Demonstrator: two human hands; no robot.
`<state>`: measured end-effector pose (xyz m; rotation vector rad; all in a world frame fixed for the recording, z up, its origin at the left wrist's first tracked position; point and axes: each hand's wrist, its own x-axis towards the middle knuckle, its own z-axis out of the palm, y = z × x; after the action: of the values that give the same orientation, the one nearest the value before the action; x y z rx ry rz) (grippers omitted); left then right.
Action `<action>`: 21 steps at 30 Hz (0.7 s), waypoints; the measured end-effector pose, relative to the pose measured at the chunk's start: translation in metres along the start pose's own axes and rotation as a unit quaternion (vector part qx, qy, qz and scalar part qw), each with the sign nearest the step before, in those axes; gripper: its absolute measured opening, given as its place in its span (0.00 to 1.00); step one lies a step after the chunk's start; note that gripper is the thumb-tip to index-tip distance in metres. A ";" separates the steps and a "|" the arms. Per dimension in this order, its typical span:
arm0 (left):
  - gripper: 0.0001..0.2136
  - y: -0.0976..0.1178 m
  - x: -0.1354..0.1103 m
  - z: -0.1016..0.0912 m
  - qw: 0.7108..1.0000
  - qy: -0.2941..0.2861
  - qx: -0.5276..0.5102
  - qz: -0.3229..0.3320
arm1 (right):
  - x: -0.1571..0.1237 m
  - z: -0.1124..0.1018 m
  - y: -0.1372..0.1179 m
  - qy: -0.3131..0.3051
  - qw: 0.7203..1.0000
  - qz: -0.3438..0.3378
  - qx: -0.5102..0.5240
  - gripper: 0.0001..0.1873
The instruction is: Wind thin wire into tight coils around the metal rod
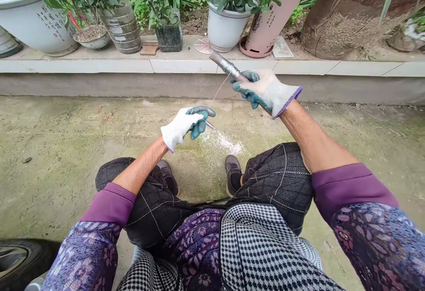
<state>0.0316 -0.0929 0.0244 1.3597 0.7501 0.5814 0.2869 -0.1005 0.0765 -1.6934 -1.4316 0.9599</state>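
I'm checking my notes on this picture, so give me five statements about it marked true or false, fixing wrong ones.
1. The right hand holds a rod wound with a silvery strand. True.
2. The strand stretches from the rod to the left hand. True.
3. Both hands are bare. False: both wear gloves.
4. The left hand holds the pink pot. False: the pink pot stands on the ledge.
5. A tyre shows at lower left. True.
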 end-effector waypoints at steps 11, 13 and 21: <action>0.10 0.010 -0.006 0.015 0.996 -0.009 0.073 -0.043 | 0.028 0.002 0.019 -0.013 1.000 0.019 -0.008 0.16; 0.11 -0.003 0.000 0.009 0.993 -0.014 0.092 -0.079 | 0.016 -0.002 0.013 -0.065 0.997 -0.006 0.047 0.17; 0.12 -0.027 0.019 -0.015 0.978 0.046 0.177 -0.098 | -0.031 0.015 -0.004 -0.370 0.926 0.012 -0.077 0.20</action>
<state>0.0314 -0.0724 -0.0052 1.5689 1.0887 0.3658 0.2679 -0.1295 0.0758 -1.5147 -2.0022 1.6510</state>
